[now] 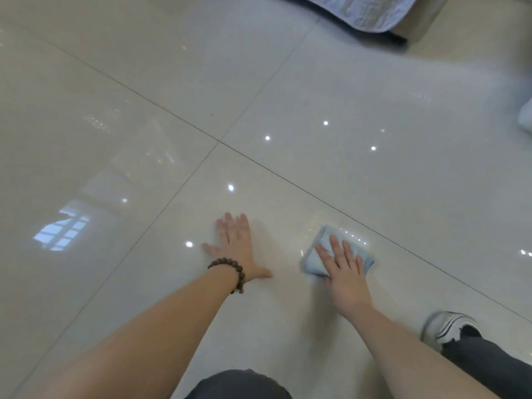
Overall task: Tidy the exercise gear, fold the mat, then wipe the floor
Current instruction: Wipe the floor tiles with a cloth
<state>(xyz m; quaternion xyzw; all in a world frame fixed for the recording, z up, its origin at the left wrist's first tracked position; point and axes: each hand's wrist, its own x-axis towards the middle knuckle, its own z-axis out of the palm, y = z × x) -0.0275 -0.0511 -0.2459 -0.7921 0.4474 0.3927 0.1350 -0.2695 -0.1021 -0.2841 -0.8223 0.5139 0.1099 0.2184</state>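
Note:
A folded light-blue cloth lies flat on the glossy cream tile floor. My right hand presses down on the cloth with straight, spread fingers. My left hand rests palm-down on the bare tile to the left of the cloth, fingers spread, with a dark bead bracelet on the wrist. A wet sheen shows on the tile just beyond the cloth. No mat or exercise gear is in view.
My right foot in a white and black shoe stands at the lower right, my knee at the bottom centre. A grey quilted cover hangs over furniture at the top right. A pale object sits at the right edge.

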